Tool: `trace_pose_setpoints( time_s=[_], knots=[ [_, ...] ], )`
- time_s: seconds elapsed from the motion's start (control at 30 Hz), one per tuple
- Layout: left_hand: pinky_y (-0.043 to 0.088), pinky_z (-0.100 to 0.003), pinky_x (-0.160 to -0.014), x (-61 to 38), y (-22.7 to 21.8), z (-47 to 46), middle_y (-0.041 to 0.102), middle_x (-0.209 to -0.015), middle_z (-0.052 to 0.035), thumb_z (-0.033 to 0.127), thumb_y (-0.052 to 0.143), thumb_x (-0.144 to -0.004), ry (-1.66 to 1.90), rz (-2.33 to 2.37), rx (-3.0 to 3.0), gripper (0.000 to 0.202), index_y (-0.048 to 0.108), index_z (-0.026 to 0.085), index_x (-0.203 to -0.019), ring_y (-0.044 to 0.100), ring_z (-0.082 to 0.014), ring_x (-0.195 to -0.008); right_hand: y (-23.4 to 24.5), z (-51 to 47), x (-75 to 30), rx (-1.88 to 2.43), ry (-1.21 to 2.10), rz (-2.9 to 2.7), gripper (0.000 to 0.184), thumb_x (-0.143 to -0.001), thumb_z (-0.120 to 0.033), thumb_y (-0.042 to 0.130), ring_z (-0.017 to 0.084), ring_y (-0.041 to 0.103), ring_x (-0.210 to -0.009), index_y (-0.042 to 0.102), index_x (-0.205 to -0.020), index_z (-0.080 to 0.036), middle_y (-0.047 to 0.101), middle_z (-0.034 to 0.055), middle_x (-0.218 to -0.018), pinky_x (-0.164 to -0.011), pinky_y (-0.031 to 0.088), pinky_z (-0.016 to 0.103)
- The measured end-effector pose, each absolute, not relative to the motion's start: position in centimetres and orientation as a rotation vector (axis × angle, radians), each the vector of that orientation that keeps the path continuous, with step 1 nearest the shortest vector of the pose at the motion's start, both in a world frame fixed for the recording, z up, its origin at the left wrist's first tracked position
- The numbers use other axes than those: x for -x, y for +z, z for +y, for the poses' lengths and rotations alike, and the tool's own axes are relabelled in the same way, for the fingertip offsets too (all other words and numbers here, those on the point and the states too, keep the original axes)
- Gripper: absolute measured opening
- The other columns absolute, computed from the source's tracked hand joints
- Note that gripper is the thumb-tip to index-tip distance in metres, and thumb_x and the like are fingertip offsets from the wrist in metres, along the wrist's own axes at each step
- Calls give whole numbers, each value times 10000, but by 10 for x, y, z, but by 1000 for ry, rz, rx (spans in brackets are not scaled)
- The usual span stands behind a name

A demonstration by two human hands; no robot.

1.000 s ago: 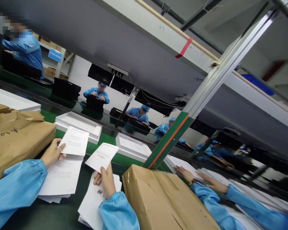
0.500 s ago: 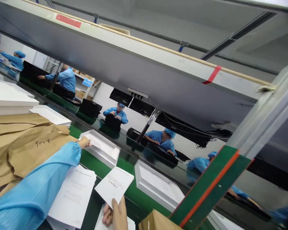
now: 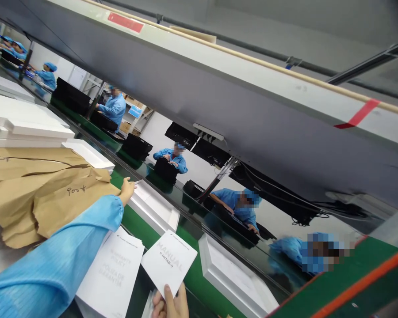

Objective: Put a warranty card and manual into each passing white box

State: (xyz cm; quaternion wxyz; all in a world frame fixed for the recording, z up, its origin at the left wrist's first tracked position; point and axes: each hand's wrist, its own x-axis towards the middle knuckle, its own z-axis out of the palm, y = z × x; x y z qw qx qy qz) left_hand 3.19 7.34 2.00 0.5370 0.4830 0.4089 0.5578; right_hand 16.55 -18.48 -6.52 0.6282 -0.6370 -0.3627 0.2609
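My right hand (image 3: 171, 304) sits at the bottom edge, thumb and fingers pinching a white booklet printed "MANUAL" (image 3: 169, 263) and holding it up over the belt. My left arm, in a blue sleeve, stretches forward, and my left hand (image 3: 127, 190) touches the near-left edge of an open white tray (image 3: 157, 211) on the green conveyor belt (image 3: 195, 278). Its fingers are small and seen from behind, so I cannot tell whether they hold a sheet. Below the sleeve lies a stack of white warranty leaflets (image 3: 111, 274).
A crumpled brown paper package (image 3: 43, 194) lies at left, with stacked white trays (image 3: 23, 126) behind it. Another white tray (image 3: 234, 274) rides the belt at right. Several co-workers in blue work across the line. A green-and-orange post (image 3: 351, 282) stands lower right under a grey overhead beam.
My left hand has carried the warranty leaflet it picked up forward to the white tray and stays there. The right hand keeps the manual raised. The view has tilted up and left.
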Motion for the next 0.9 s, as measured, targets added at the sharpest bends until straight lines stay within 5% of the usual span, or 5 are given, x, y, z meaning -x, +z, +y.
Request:
trace_pose_setpoints(
  time_s=[0.2, 0.3, 0.47, 0.7, 0.9],
  knots=[
    [410, -217, -614, -21, 29, 27, 514, -972, -99, 180, 237, -797, 1288, 992, -1480, 259, 349, 135, -1025, 554, -119, -766, -40, -192, -170, 1480, 457, -848, 562, -497, -660, 471, 150, 380, -225, 297, -856, -264, 471, -31, -338, -283, 173, 216],
    [384, -288, -697, -3, 14, -15, 554, -844, -43, 219, 403, -723, 1179, 965, -1771, 171, 473, 188, -876, 541, -163, -768, -3, -195, -169, 1457, 536, -890, 487, -547, -565, 527, 132, 436, -305, 342, -855, -238, 513, -13, -406, -300, 231, 207],
    [201, -449, -854, 16, -22, -69, 489, -990, -106, 168, 461, -671, 946, 1234, -2297, 249, 504, 162, -916, 413, -262, -975, 42, -158, -175, 1421, 612, -947, 383, -588, -376, 582, 82, 449, -375, 376, -857, -197, 534, -47, -467, -353, 322, 162],
    [263, -402, -804, 12, -40, -69, 530, -894, -95, 207, 360, -748, 882, 1397, -2514, 237, 518, 161, -919, 446, -231, -896, 28, -81, -204, 1451, 673, -668, 101, -752, -164, 414, 44, 431, -378, 412, -853, -166, 487, -59, -487, -353, 328, 126],
    [259, -406, -805, 13, -39, -70, 531, -897, -100, 190, 368, -740, 903, 1368, -2485, 240, 523, 156, -920, 443, -233, -899, 16, -49, -230, 1537, 776, -448, 225, -777, -274, 429, 100, 514, -648, 467, -946, -130, 515, 28, -852, -540, 448, 256]
  ],
)
